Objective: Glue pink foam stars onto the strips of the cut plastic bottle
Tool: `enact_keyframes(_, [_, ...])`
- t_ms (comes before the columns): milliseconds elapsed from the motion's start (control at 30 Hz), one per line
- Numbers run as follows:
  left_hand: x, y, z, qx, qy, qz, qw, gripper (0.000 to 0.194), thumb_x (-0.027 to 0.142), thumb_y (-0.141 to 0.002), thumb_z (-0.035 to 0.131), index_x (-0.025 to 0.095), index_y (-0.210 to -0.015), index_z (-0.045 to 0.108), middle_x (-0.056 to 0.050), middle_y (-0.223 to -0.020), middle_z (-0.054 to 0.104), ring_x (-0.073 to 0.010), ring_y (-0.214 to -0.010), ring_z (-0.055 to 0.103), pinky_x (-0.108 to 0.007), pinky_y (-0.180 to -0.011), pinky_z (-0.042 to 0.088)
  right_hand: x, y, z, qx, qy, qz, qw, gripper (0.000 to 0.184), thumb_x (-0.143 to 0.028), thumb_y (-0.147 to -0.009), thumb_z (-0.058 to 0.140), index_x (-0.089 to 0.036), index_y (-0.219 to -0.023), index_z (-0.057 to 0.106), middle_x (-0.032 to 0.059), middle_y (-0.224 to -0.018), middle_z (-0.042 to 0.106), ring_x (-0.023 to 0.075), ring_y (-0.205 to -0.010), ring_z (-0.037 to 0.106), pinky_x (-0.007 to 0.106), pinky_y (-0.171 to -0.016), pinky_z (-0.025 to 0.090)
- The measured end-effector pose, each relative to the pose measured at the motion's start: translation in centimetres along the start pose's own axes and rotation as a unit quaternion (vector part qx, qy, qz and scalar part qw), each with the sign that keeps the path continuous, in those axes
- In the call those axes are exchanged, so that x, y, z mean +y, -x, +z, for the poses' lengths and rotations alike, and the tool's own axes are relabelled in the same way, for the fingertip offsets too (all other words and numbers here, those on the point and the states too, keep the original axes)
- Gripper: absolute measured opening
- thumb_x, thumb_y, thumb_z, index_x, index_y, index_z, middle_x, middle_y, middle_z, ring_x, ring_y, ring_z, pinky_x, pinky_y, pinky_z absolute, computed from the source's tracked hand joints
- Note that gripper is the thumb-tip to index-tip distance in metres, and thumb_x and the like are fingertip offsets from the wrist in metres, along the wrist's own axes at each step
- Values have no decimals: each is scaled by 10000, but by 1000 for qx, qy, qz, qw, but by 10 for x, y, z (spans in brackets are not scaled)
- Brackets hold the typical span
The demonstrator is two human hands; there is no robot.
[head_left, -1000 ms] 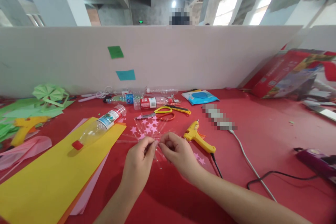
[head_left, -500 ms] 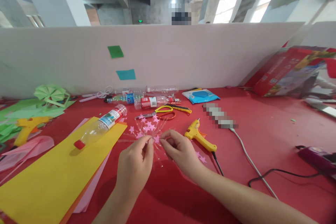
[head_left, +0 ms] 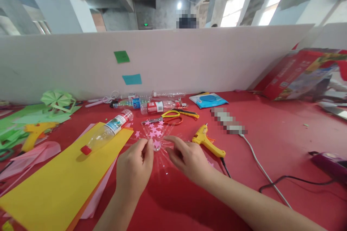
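A clear plastic piece [head_left: 156, 148] with thin strips fanning out lies between my hands, and several pink paper stars [head_left: 157, 133] sit on its far side. My left hand [head_left: 134, 168] is closed in a pinch at its left edge; what the fingertips hold, if anything, is hidden. On the right, my right hand [head_left: 188, 158] has thumb and index finger apart, with nothing visible between them. A yellow glue gun [head_left: 207, 142] rests just beyond my right hand. Scissors [head_left: 165, 116] with yellow and red handles lie behind the stars.
Yellow paper sheets [head_left: 67, 173] and a plastic bottle [head_left: 108, 130] lie at left, near green paper [head_left: 58, 101] and another glue gun [head_left: 35, 133]. Behind are bottles [head_left: 155, 107], a cutter [head_left: 188, 113] and a blue packet [head_left: 208, 100]. A white cable [head_left: 262, 166] crosses the right side.
My right hand's fingers have spread apart and drawn away from the pink star at the centre. My left hand has shifted slightly left. The view has tilted a little.
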State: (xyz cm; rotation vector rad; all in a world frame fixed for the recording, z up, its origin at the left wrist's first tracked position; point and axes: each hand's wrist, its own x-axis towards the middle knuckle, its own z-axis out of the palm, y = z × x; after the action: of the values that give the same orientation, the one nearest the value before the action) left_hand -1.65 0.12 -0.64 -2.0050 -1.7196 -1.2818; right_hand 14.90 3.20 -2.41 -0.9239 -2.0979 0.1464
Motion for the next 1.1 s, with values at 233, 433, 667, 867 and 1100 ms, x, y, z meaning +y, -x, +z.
enact_keyframes(233, [-3, -11, -12, 93, 172, -140, 971, 164, 352, -814, 566, 202, -756, 531, 45, -554, 524, -85, -445, 491, -181, -434, 400, 3, 1, -1, 2, -1, -15, 1000, 255, -205, -900, 410, -123, -1067, 584, -44, -491, 504, 103, -401, 402, 211, -439, 291])
enact_keyframes(433, [-8, -18, -18, 111, 245, -215, 939, 187, 321, -778, 615, 197, -662, 538, 53, -524, 525, -69, -395, 432, -186, -379, 346, 3, 1, -5, 8, 0, -17, 1000, 235, -203, -904, 405, -136, -1047, 579, -51, -496, 492, 95, -407, 405, 208, -452, 289])
enact_keyframes(667, [-8, -15, -19, 69, 169, -158, 971, 381, 313, -888, 447, 208, -527, 385, 61, -446, 376, -82, -416, 351, -233, -449, 314, 0, -1, -12, 4, -16, -4, 1000, 230, -192, -894, 395, -168, -1044, 568, -55, -502, 495, 86, -414, 402, 202, -469, 295])
enact_keyframes(867, [-6, -12, -18, 46, 154, -116, 980, 379, 335, -862, 516, 208, -529, 388, 64, -455, 374, -82, -432, 354, -229, -466, 326, 4, -2, -18, 26, -16, -7, 1000, 215, -176, -884, 405, -169, -1027, 566, -68, -492, 470, 88, -413, 398, 200, -468, 308])
enact_keyframes(1100, [-3, -8, -14, 62, 201, -82, 974, 114, 276, -817, 589, 212, -736, 543, 49, -581, 542, -89, -497, 508, -208, -519, 435, 3, -10, -22, 69, -3, -64, 996, 137, -156, -863, 489, -187, -734, 525, 2, -649, 529, 123, -585, 483, 224, -548, 375])
